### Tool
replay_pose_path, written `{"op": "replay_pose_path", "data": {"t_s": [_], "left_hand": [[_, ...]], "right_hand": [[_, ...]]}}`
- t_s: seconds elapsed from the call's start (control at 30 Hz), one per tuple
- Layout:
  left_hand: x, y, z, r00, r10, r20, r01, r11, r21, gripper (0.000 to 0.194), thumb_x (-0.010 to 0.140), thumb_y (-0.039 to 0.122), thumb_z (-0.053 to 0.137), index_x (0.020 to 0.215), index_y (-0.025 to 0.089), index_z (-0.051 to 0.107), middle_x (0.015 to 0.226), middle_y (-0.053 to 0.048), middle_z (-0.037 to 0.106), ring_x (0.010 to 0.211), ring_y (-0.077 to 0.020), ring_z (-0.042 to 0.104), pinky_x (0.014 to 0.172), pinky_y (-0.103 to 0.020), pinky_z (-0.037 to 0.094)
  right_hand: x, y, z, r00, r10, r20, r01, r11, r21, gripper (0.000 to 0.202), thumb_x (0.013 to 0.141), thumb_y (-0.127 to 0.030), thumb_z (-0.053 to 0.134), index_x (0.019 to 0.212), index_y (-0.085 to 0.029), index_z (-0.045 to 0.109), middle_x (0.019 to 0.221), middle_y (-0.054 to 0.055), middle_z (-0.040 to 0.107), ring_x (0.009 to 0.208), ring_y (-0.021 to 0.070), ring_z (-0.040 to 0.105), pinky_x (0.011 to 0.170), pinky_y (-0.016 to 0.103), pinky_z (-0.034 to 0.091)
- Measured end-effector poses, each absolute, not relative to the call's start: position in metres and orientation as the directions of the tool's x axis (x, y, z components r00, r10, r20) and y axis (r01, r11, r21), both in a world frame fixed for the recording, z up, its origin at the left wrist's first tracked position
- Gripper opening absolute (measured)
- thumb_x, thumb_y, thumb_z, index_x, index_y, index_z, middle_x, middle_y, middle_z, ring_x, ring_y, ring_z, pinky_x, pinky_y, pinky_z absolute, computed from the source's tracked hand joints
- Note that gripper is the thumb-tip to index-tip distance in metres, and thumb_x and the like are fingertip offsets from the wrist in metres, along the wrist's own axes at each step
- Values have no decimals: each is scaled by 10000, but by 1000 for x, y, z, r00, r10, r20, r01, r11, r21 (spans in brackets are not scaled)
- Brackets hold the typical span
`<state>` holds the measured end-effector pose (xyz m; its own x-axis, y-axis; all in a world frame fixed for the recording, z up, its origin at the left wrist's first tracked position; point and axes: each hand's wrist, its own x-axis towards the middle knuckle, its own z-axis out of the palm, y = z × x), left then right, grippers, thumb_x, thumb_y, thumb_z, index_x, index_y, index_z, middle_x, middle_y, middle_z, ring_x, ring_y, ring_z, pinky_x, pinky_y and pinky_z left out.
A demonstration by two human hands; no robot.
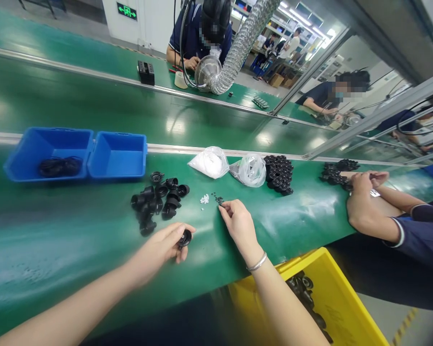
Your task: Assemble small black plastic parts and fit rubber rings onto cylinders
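Note:
My left hand (169,241) is closed round a round black plastic housing (185,238), its hollow end turned up. Beyond it lies a loose heap of similar black housings (155,202). The fingertips of my right hand (236,218) are pinched together at the edge of a scatter of tiny black parts (218,198); whether a part is between them is too small to tell. Just left of those parts is a little pile of tiny white pieces (204,198). Both hands are over the green table (104,240).
Two blue bins (117,154) stand at the left, one holding black cable. Farther back are a bag of white pieces (212,162), another clear bag (250,170) and stacked black parts (278,174). A yellow crate (341,298) sits below my right arm. A co-worker's hands (368,180) work at right.

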<state>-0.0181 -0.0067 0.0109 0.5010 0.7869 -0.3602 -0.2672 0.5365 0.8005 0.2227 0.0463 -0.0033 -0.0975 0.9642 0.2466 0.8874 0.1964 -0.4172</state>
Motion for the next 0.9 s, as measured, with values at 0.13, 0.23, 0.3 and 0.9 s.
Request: {"op": "replay_pose_path", "data": {"t_s": [0.13, 0.23, 0.3, 0.9], "left_hand": [[-19, -7, 11, 507, 771, -386, -251, 560, 790, 423, 935, 479, 422, 1161, 138, 532, 817, -47, 560, 601, -125, 505, 592, -300, 379], [-19, -5, 12, 510, 764, -395, -238, 567, 789, 427, 929, 485, 430, 1155, 139, 539, 845, -53, 562, 599, -121, 516, 581, -291, 381], [-18, -5, 12, 512, 758, -403, -229, 573, 787, 430, 923, 495, 435, 1151, 147, 543, 887, -62, 563, 582, -113, 516, 560, -285, 376], [-16, -1, 15, 535, 742, -405, -312, 619, 721, 352, 882, 404, 493, 1112, 139, 524, 1022, -129, 574, 664, -196, 626, 575, -336, 431]], "right_hand": [[220, 44, -2, -137, 954, 265, 885, 239, -400, 103, 918, -214, 490, 865, -182, 573, 824, 46, 572, 732, 180, 562, 653, 297, 456], [221, 42, -3, -150, 947, 285, 880, 259, -398, 106, 923, -216, 483, 872, -181, 570, 833, 51, 570, 745, 183, 565, 657, 302, 464], [222, 41, -4, -159, 941, 300, 873, 276, -403, 112, 931, -223, 476, 897, -180, 574, 855, 58, 573, 768, 187, 572, 676, 309, 477], [224, 37, -5, -144, 938, 316, 831, 288, -476, 146, 945, -244, 475, 916, -177, 602, 864, 65, 586, 791, 186, 580, 707, 323, 496]]}}
